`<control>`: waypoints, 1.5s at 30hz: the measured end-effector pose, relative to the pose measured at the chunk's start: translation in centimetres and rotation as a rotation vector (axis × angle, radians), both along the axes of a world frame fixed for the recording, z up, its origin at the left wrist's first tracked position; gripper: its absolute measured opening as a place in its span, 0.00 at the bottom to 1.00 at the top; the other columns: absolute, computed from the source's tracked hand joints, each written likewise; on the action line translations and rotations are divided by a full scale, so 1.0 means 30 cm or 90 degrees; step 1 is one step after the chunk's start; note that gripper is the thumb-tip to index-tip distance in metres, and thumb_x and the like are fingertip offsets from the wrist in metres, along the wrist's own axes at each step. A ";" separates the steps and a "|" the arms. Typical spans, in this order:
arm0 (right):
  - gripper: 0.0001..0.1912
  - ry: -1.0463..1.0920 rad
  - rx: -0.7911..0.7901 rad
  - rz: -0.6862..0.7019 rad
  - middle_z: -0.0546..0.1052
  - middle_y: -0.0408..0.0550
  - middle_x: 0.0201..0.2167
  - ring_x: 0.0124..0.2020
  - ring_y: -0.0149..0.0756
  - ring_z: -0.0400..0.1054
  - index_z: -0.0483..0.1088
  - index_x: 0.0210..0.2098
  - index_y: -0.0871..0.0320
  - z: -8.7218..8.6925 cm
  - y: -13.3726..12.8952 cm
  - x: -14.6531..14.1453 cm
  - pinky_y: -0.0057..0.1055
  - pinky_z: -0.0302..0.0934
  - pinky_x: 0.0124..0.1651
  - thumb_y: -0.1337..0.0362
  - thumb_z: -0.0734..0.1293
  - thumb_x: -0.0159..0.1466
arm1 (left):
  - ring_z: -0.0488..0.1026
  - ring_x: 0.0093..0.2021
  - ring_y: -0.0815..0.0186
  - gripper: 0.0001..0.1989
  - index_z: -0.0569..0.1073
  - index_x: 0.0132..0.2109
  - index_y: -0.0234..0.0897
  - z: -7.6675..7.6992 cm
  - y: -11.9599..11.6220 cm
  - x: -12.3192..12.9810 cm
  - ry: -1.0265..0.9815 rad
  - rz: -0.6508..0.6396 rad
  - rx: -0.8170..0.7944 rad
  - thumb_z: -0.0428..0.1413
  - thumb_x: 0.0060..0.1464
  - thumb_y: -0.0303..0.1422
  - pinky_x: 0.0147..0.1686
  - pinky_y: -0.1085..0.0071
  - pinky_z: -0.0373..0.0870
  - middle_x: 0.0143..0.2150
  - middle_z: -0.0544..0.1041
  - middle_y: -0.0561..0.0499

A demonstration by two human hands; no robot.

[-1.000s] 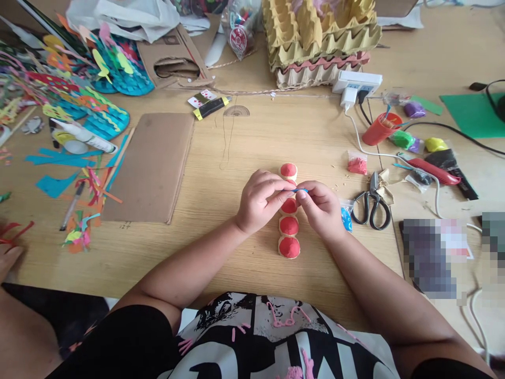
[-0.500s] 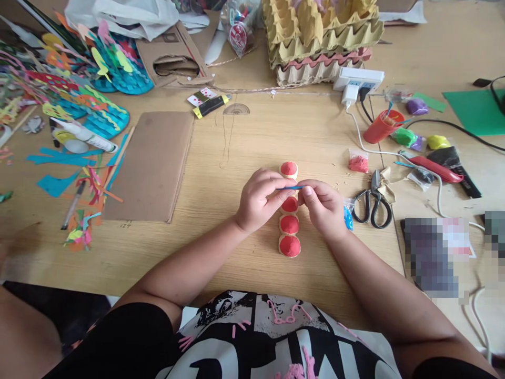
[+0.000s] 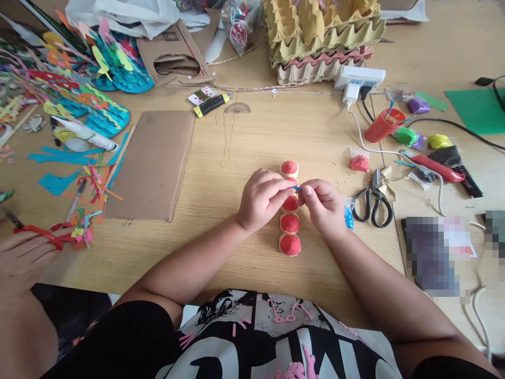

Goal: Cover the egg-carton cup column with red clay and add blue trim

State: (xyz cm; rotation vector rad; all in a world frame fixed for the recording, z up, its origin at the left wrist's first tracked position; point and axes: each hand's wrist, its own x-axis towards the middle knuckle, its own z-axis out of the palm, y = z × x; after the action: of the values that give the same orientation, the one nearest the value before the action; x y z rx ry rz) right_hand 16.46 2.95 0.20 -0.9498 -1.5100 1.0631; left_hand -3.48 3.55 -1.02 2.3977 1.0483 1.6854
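Observation:
Over a row of pale, egg-carton-like cups topped with red clay mounds [image 3: 290, 223], my two hands meet fingertip to fingertip. My left hand [image 3: 260, 199] pinches one end of a thin blue strip [image 3: 298, 188], and my right hand [image 3: 324, 206] pinches the other. Only a short bit of it shows between the fingers; whether it is clay or a stick I cannot tell. The hands partly hide the row's upper middle. Close beside my right hand lies a small bag of blue clay [image 3: 349, 216], partly covered.
Black-handled scissors [image 3: 374, 205], a bag of red clay [image 3: 359, 160] and a red cup [image 3: 383, 126] lie to the right. Brown cardboard [image 3: 150, 166] is left. A co-worker's hand [image 3: 27, 258] holds red-handled scissors [image 3: 43, 230] at far left. Egg trays [image 3: 323, 47] stand behind.
Less of the blue strip shows between my fingertips; my hands have barely moved. At far left, a co-worker's hand with red-handled scissors has come into view.

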 end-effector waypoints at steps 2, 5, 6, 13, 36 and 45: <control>0.31 -0.004 0.000 -0.003 0.79 0.44 0.26 0.29 0.35 0.72 0.77 0.31 0.53 -0.002 -0.001 0.000 0.34 0.70 0.36 0.33 0.72 0.76 | 0.77 0.40 0.64 0.06 0.85 0.53 0.43 -0.004 -0.001 -0.004 0.014 0.006 -0.014 0.63 0.77 0.35 0.44 0.64 0.75 0.42 0.86 0.51; 0.32 -0.006 -0.006 -0.006 0.79 0.44 0.26 0.29 0.35 0.71 0.76 0.31 0.53 -0.001 -0.002 0.001 0.34 0.70 0.36 0.32 0.71 0.75 | 0.77 0.40 0.64 0.05 0.85 0.53 0.43 -0.006 -0.001 -0.006 0.015 -0.002 -0.023 0.64 0.77 0.35 0.45 0.63 0.75 0.42 0.86 0.51; 0.32 -0.006 -0.009 -0.003 0.79 0.44 0.26 0.29 0.35 0.71 0.76 0.31 0.53 0.000 -0.002 0.001 0.34 0.70 0.36 0.32 0.71 0.75 | 0.77 0.41 0.64 0.04 0.84 0.53 0.43 -0.004 0.000 -0.004 0.009 -0.008 -0.018 0.64 0.76 0.34 0.45 0.63 0.75 0.43 0.86 0.51; 0.28 0.019 -0.013 0.013 0.79 0.44 0.28 0.29 0.34 0.69 0.76 0.33 0.53 -0.001 -0.002 -0.002 0.32 0.69 0.35 0.35 0.74 0.75 | 0.78 0.41 0.64 0.05 0.84 0.53 0.44 -0.002 0.002 0.003 -0.017 -0.026 -0.014 0.66 0.74 0.30 0.47 0.63 0.75 0.44 0.87 0.51; 0.26 0.066 -0.024 0.027 0.80 0.43 0.32 0.31 0.35 0.73 0.79 0.42 0.51 -0.018 0.007 0.000 0.35 0.76 0.39 0.35 0.79 0.70 | 0.84 0.44 0.65 0.05 0.87 0.53 0.45 0.000 0.004 -0.002 -0.068 -0.043 -0.091 0.67 0.74 0.37 0.47 0.64 0.80 0.45 0.90 0.50; 0.22 0.071 0.001 0.001 0.89 0.48 0.44 0.44 0.43 0.85 0.84 0.46 0.48 -0.037 0.010 -0.009 0.43 0.84 0.51 0.39 0.83 0.67 | 0.83 0.43 0.64 0.09 0.87 0.50 0.45 -0.007 0.007 -0.006 -0.061 -0.032 -0.094 0.64 0.77 0.41 0.47 0.63 0.80 0.44 0.89 0.50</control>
State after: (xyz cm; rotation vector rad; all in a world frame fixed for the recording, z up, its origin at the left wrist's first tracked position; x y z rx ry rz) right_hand 16.20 3.26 -0.92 -0.8730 -1.4200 1.0980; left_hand -3.67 3.76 -1.23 2.2116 1.0497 1.6270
